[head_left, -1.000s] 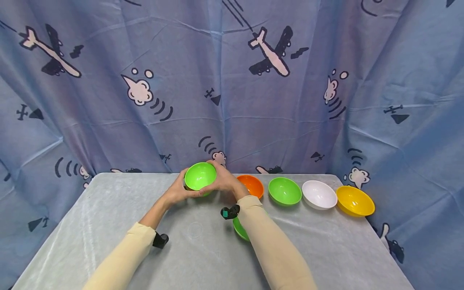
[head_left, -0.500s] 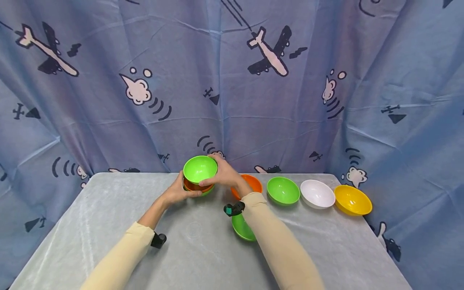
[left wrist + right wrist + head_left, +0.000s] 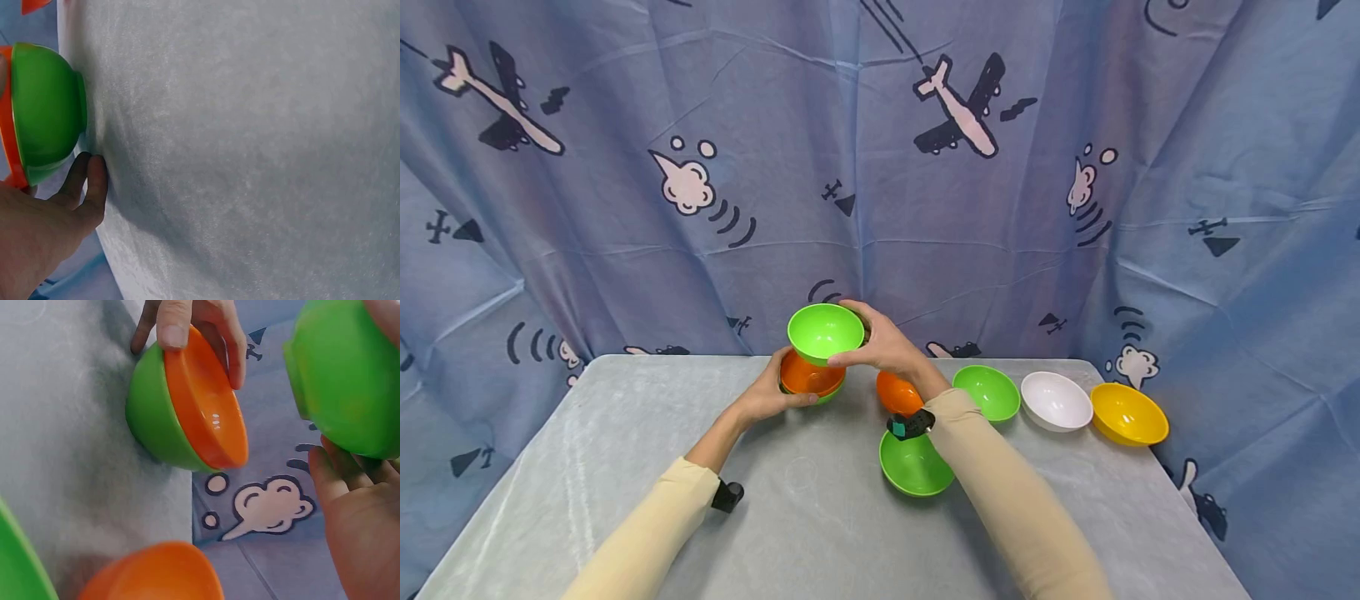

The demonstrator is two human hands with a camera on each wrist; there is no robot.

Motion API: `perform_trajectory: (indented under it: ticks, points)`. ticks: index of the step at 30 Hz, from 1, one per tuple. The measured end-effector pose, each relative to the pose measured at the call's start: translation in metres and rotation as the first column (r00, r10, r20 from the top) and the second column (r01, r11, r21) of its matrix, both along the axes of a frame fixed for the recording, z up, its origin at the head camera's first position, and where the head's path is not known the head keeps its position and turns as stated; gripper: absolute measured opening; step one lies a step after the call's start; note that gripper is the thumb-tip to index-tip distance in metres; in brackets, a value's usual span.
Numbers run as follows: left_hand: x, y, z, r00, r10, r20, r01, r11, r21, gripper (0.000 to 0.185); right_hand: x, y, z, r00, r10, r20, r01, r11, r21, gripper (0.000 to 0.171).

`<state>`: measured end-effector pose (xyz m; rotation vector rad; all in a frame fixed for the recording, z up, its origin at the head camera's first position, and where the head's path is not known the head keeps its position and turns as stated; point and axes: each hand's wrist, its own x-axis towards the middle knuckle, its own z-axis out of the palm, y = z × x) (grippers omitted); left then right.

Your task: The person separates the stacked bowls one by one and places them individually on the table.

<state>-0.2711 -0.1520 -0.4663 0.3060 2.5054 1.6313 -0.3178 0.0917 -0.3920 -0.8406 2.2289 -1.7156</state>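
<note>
Green bowl (image 3: 824, 335), pinched by the right hand (image 3: 889, 343), hangs above an orange bowl (image 3: 808, 377) nested in a lower green bowl (image 3: 47, 112); the left hand (image 3: 766, 396) grips both near the far counter edge (image 3: 685, 362).

Widest passage: grey tabletop (image 3: 625, 442) left of the left hand (image 3: 769, 396), reaching to the far edge. Second lane runs between the forearms, limited on its right by the front green bowl (image 3: 916, 465). Beyond, the nested orange bowl (image 3: 808, 379) and outer green bowl (image 3: 145, 415) block the way, left hand gripping them. Raised green bowl (image 3: 825, 332), in the right hand (image 3: 887, 343), hangs over them; right wrist view shows a gap between. On the right, white bowl (image 3: 1057, 402) and yellow bowl (image 3: 1129, 415) leave hardly any space between them. Curtain (image 3: 775, 183) closes the back.
</note>
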Motion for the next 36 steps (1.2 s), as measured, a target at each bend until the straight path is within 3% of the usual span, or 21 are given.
perform_trajectory:
  ticks: [8, 14, 28, 36]
  points:
    - [-0.002, -0.002, 0.0, 0.999, 0.013, 0.039, -0.014, 1.0, 0.011, 0.106, 0.007, 0.02, 0.013, 1.0, 0.003, -0.013, -0.003, 1.0, -0.005, 0.093]
    - [-0.002, -0.004, 0.0, 0.999, 0.036, 0.035, -0.036, 0.999, 0.018, 0.106, 0.011, 0.037, 0.012, 0.999, -0.028, -0.037, 0.028, 1.0, -0.005, 0.095]
    - [-0.001, -0.006, -0.004, 0.999, 0.046, 0.004, -0.046, 0.999, -0.026, 0.101, 0.034, 0.115, 0.013, 0.993, -0.113, -0.034, 0.114, 0.993, 0.026, 0.097]
    - [-0.002, -0.009, -0.003, 0.999, 0.046, 0.022, -0.044, 0.997, -0.064, 0.103, 0.048, 0.157, 0.01, 0.988, -0.138, -0.069, 0.142, 0.988, 0.058, 0.095]
